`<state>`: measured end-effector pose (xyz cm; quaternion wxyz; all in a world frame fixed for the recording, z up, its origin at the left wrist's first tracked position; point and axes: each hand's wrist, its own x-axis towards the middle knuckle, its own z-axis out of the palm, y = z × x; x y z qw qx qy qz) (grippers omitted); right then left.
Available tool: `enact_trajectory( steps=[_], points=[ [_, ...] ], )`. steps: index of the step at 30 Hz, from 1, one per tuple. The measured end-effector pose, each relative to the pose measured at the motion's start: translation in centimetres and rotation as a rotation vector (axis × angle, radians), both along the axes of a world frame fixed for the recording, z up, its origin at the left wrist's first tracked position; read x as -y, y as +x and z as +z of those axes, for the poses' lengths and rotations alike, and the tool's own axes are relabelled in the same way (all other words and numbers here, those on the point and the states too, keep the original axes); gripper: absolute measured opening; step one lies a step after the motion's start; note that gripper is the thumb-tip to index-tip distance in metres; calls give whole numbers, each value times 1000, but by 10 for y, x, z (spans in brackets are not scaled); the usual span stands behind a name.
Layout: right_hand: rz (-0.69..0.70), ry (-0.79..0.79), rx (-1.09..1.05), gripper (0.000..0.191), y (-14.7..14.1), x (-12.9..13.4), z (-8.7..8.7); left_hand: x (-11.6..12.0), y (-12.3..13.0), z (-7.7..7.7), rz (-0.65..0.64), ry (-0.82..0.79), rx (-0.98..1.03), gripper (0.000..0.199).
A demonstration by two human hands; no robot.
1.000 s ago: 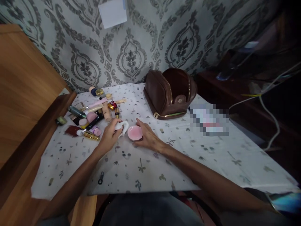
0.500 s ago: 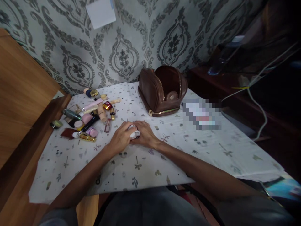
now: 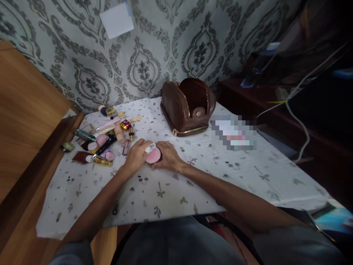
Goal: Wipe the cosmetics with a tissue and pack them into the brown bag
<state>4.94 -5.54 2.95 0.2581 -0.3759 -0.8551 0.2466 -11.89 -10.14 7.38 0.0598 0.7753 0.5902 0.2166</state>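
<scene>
Between hands, over near middle of patterned cloth (image 3: pixel 171 198): round pink-faced container (image 3: pixel 153 156). Right hand (image 3: pixel 168 156) curled round its right rim, holding it; left hand (image 3: pixel 137 156) pinching soft white wad (image 3: pixel 150 147) at far-left edge of pink face, apparently touching. Container likely light, stiff, smooth enough to slip, perhaps brittle. Best hold: side rim, fingers off face. Left: loose cosmetics (image 3: pixel 119 133). Far, right of centre: brown bag (image 3: pixel 176 106), mouth unzipped.

No readable text or labels anywhere.
</scene>
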Motion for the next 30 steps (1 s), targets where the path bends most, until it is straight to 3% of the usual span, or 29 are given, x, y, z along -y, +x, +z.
enact_trajectory(
  steps=[5, 13, 19, 26, 30],
  points=[
    [-8, -53, -90, 62, 0, 3, 4, 2, -4, -2, 29, 10, -40, 53],
    [6, -130, -140, 56, 3, 6, 10, 12, -2, 4, -55, 25, 17, 39],
    [-11, -103, -110, 47, 1, 6, 8, 17, 3, 2, -118, 66, 86, 48],
    [4, -117, -108, 59, 2, 5, 7, 31, 6, 12, -327, 41, 74, 64],
    [29, -93, -106, 56, 2, 5, 7, 36, 5, 14, -349, 28, 27, 66]
  ],
)
